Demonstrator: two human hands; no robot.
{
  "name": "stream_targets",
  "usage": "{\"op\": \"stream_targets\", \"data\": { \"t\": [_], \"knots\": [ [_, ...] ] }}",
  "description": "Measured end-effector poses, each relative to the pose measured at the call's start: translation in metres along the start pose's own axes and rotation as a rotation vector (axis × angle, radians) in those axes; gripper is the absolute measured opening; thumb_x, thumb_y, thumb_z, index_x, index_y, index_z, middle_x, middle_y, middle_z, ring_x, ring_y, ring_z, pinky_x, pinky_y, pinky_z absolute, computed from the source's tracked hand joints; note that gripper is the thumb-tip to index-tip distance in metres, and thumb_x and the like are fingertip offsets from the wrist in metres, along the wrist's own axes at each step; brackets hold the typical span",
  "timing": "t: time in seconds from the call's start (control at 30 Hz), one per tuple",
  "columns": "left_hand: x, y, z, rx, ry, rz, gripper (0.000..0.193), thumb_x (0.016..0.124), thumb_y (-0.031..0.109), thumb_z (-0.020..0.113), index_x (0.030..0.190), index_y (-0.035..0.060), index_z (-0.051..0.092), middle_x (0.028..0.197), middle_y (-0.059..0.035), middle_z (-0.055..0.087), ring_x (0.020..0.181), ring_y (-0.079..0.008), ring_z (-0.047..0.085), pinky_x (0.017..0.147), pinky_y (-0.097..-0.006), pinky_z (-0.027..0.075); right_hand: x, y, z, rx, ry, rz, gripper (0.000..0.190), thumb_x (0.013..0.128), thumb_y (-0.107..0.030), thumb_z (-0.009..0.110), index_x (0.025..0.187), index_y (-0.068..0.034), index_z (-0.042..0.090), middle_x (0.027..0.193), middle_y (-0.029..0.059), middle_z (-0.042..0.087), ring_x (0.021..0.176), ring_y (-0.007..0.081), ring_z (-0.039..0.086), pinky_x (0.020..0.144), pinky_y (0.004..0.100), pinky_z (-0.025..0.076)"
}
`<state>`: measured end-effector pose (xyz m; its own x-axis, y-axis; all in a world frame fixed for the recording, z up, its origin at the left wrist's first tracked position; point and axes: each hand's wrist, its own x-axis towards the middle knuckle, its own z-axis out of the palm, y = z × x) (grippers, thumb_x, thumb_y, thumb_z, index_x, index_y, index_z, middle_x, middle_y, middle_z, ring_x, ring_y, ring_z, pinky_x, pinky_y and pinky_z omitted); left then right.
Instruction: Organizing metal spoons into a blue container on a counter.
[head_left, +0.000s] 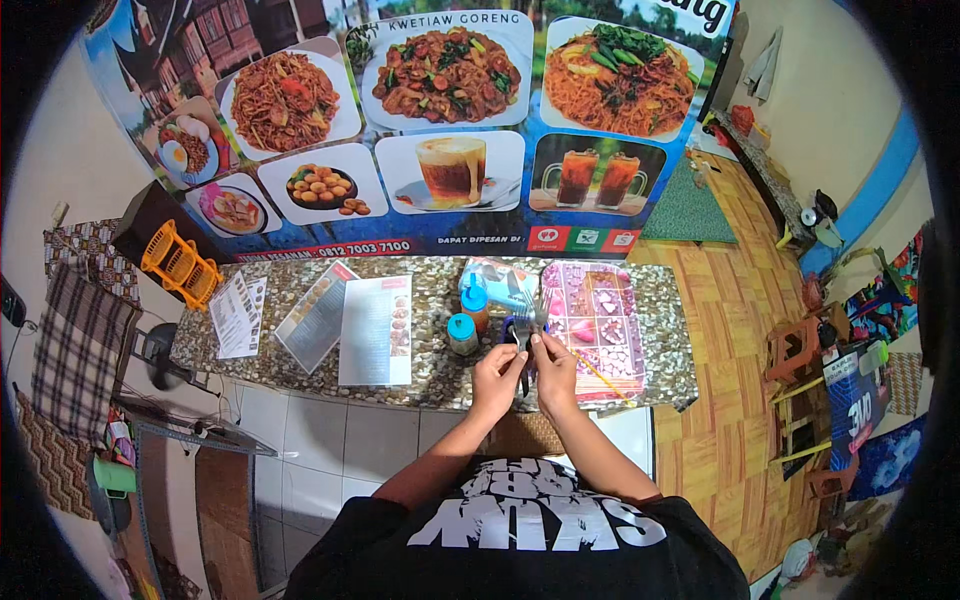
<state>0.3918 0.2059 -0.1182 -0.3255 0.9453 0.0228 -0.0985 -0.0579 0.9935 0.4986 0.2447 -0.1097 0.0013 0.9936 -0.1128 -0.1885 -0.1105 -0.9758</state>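
My left hand (497, 379) pinches the handle of a metal fork (520, 324), tines pointing away from me. Close beside it, my right hand (553, 369) holds another metal fork (539, 321) upright by its handle. The two fork heads nearly meet; whether they touch I cannot tell. Partly hidden behind my hands is a dark blue object with a black part (525, 384) below it. A pink tray with heart pictures (611, 352) lies to the right, a yellow stick (600, 373) across it. Left of my hands stand a blue-capped bottle (474, 300) and a teal-lidded jar (463, 334).
The stone-patterned counter (442, 285) also bears a blue-and-white packet (510, 281), menu sheets (375, 330), paper leaflets (238, 315) and an orange plastic rack (180, 262). A tall food banner (450, 229) rises along its far edge. Wood-patterned flooring (720, 315) lies to the right.
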Motion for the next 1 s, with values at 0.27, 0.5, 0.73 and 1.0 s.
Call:
{"op": "stream_targets", "data": {
  "t": [0.27,0.5,0.73,1.0],
  "knots": [
    [0.009,0.005,-0.02,-0.083,0.015,-0.074,0.017,0.102,0.007,0.064,0.115,-0.004,0.062,0.108,-0.0115,0.075,0.096,-0.0129,0.07,0.08,-0.0265,0.054,-0.02,-0.026,0.023,-0.11,-0.039,-0.072,0.026,0.109,-0.017,0.054,0.118,0.001,0.07,0.08,-0.0036,0.06,0.068,0.0033,0.049,0.06,0.021,0.04],
    [0.009,0.003,-0.029,-0.249,0.064,-0.135,0.017,0.104,0.01,0.063,0.115,-0.0025,0.065,0.106,-0.0065,0.073,0.089,-0.0084,0.066,0.076,-0.0236,0.051,-0.032,-0.014,0.035,-0.231,-0.091,-0.117,0.025,0.106,-0.018,0.06,0.111,0.003,0.071,0.092,0.0061,0.073,0.082,0.0115,0.066,0.074,0.0285,0.053],
    [0.003,0.023,-0.035,-0.318,0.068,-0.162,0.019,0.106,0.016,0.061,0.108,-0.0018,0.068,0.093,0.0002,0.066,0.081,-0.0059,0.058,0.07,-0.0229,0.046,-0.034,-0.006,0.04,-0.395,-0.038,-0.191,0.027,0.102,-0.015,0.066,0.125,-0.001,0.072,0.087,0.0069,0.073,0.076,0.0092,0.063,0.069,0.0278,0.052],
    [0.003,0.027,-0.034,-0.305,0.09,-0.252,0.029,0.104,0.014,0.063,0.125,-0.006,0.068,0.111,-0.0048,0.071,0.097,-0.0087,0.062,0.085,-0.0256,0.05,-0.042,-0.015,0.044,-0.813,-0.045,-0.5,0.035,0.098,-0.011,0.065,0.131,-0.003,0.068,0.087,0.0178,0.063,0.073,0.0374,0.064,0.066,0.044,0.052]
  ]
}}
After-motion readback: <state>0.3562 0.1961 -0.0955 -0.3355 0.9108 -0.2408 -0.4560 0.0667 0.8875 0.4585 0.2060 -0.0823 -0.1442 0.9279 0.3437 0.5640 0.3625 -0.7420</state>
